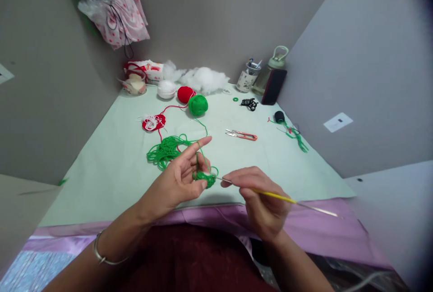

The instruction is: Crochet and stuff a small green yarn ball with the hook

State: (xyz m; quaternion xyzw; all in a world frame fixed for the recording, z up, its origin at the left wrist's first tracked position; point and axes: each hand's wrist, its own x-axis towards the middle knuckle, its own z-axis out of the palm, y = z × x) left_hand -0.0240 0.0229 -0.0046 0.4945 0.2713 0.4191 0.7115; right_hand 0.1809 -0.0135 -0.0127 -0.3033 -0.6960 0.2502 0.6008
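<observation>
Green yarn worked into a small, rounded piece (209, 181) sits above the near part of the counter, pinched at its lower left by the thumb of the left hand (181, 177) against the fingers behind it. That grip is narrow and closed on the work, while the index finger stretches away up and to the right with a green strand (202, 150) looped over it, running down to the piece. From the right hand (264, 202) the piece lies to the left and slightly farther from the body, just beyond the fingertips; the left hand is nearer, being the one that holds it. The right grip is closed pen-fashion around a yellow-handled hook (275, 196), whose long axis slants from its metal tip at the piece's right edge down toward the person's right. So the tip points left, straight into the work, though whether it sits inside a loop is too small to tell. Just beyond the left hand a loose heap of green yarn (164, 152) spreads on the counter (101, 166), with a flat red-and-white bundle (154, 122) past it and a green ball (198, 105) touching a red ball (184, 94) farther back. Orange-handled snips (248, 136) lie apart, beyond the right hand.
</observation>
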